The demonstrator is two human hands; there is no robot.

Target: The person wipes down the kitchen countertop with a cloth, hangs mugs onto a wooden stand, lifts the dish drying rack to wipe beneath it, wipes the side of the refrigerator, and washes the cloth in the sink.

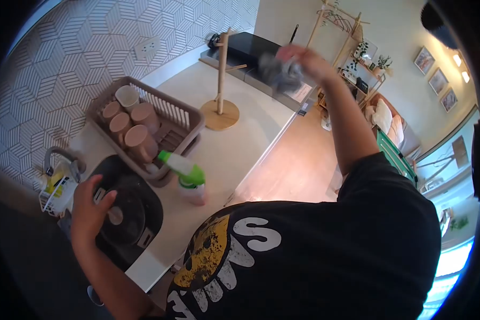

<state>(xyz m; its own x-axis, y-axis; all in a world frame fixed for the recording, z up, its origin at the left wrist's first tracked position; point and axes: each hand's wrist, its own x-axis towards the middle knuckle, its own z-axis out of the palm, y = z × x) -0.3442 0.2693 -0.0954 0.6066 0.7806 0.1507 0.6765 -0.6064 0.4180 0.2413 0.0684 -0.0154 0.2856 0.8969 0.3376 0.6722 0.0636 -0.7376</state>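
Note:
My right hand (310, 63) is raised over the far end of the counter, closed on a crumpled grey cloth (285, 76); both are smeared by motion. At the lower left, my left hand (89, 209) hovers over the black sink (153, 205), thumb and fingers apart, with nothing in it. Below that hand, a dark round thing (133, 213) with a pale centre is in the sink, partly hidden by my fingers. A spray bottle with a green head (192, 177) stands on the counter beside the sink.
A brown dish rack (194, 125) holds several pinkish cups (140, 140) and a whitish one. Behind it stands a wooden stand (223, 113) with pegs. A long black-topped unit (245, 50) lies along the counter's far end. A tap (64, 154) and white wire caddy (54, 198) are by the sink.

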